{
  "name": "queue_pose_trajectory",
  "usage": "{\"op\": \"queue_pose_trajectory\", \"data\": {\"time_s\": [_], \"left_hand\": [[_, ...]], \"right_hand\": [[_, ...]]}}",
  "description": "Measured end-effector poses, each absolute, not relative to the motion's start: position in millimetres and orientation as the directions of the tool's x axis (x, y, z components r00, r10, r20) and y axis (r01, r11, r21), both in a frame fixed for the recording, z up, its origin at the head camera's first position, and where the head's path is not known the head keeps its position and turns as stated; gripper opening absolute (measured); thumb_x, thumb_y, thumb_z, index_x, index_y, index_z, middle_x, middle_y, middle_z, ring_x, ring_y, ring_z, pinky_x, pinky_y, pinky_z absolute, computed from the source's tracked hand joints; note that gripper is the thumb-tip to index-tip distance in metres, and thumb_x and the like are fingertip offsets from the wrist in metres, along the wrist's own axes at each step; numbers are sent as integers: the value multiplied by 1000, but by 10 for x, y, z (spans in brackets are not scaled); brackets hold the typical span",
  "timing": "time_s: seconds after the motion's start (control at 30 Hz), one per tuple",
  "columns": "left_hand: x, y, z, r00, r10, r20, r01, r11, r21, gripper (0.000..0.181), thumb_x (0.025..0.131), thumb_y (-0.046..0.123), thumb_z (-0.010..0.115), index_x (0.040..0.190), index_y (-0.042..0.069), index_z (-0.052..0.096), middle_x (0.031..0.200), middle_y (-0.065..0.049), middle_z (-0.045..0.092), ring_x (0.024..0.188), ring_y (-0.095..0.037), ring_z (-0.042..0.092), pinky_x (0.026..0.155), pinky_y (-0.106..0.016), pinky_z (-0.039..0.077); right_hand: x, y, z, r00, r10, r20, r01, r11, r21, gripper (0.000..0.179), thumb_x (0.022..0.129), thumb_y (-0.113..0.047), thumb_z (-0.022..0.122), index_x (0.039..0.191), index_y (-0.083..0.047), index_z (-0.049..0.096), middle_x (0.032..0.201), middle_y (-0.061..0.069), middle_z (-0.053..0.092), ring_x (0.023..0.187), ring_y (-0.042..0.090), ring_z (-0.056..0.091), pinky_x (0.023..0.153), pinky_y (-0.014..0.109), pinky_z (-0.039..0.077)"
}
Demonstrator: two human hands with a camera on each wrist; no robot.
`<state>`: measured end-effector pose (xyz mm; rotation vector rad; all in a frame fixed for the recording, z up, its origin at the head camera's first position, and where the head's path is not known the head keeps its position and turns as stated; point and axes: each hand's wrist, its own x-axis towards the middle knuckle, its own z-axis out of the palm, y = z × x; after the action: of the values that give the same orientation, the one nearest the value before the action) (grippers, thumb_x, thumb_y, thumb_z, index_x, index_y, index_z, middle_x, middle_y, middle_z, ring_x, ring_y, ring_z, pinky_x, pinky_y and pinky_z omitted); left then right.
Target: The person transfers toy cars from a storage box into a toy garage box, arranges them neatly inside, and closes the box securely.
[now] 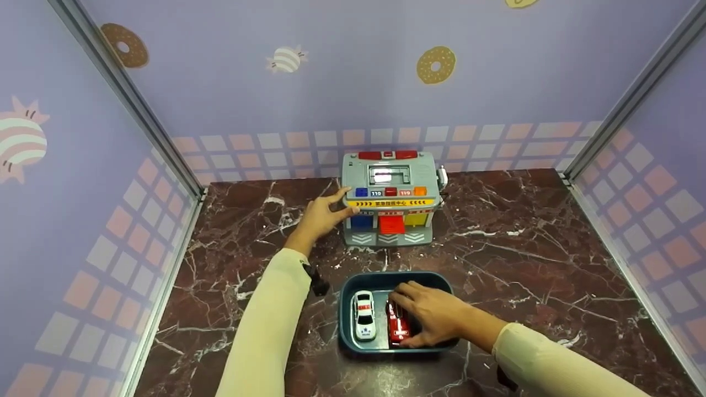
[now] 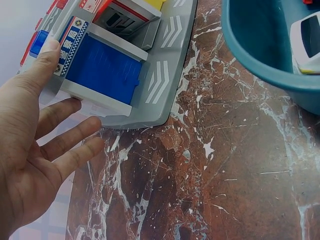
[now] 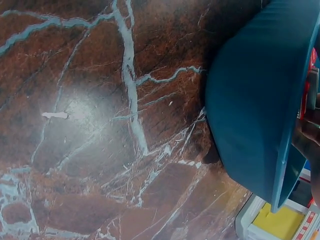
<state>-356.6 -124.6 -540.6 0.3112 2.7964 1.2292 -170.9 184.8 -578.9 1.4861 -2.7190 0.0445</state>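
With our left hand (image 1: 321, 215) we touch the left side of a grey toy garage (image 1: 389, 198), which stands near the back wall (image 1: 358, 33) on a marbled tabletop (image 1: 524, 237). Its front shows a blue door (image 1: 362, 221), a red door (image 1: 392, 224) and a yellow door (image 1: 416, 220). Nearer to us sits a dark teal tub (image 1: 344, 328). Inside it our right hand (image 1: 433, 311) grips a red toy car (image 1: 398, 326), and a white toy car (image 1: 364, 317) rests just to the left.

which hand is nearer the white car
Right. The right hand is in the tray, gripping the red car beside the white car; the left hand is farther off, outside the tray, touching the toy garage.
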Motion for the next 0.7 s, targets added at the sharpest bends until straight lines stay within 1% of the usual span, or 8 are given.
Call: {"op": "queue_pose_trajectory", "data": {"time_s": [0.13, 0.27, 0.47, 0.7], "left_hand": [[-3565, -1244, -5411, -976, 218, 23, 164, 658, 735, 76, 96, 63, 81, 162, 36, 57, 162, -21, 57, 151, -44, 56, 127, -56, 44], [-3562, -1248, -5424, -975, 219, 28, 168, 654, 738, 75, 96, 62, 81, 162, 37, 57, 161, -21, 59, 149, -43, 58, 126, -55, 46], [-3553, -1249, -5417, -975, 219, 27, 165, 642, 749, 74, 96, 61, 82, 162, 37, 58, 162, -20, 58, 152, -43, 56, 127, -55, 44], [-3559, -1245, -5398, -975, 221, 11, 157, 653, 741, 74, 96, 61, 81, 162, 37, 57, 166, -19, 54, 156, -43, 50, 129, -56, 41]], "right_hand": [[-1712, 1829, -5818, -547, -835, 59, -837, 547, -14, 98, 90, -77, 75, 154, -5, 59, 140, 15, 66, 123, 30, 68, 105, 42, 62], [-1712, 1810, -5839, -559, -827, 54, -829, 559, -23, 101, 88, -77, 76, 155, -4, 57, 142, 17, 66, 125, 33, 69, 107, 44, 62], [-1720, 1775, -5864, -582, -813, 29, -813, 580, -58, 106, 86, -76, 80, 158, -2, 55, 143, 18, 64, 127, 34, 67, 107, 45, 61], [-1712, 1746, -5856, -619, -784, -44, -778, 621, -98, 110, 86, -74, 81, 163, -1, 49, 152, 25, 61, 137, 44, 65, 116, 51, 56]]}}
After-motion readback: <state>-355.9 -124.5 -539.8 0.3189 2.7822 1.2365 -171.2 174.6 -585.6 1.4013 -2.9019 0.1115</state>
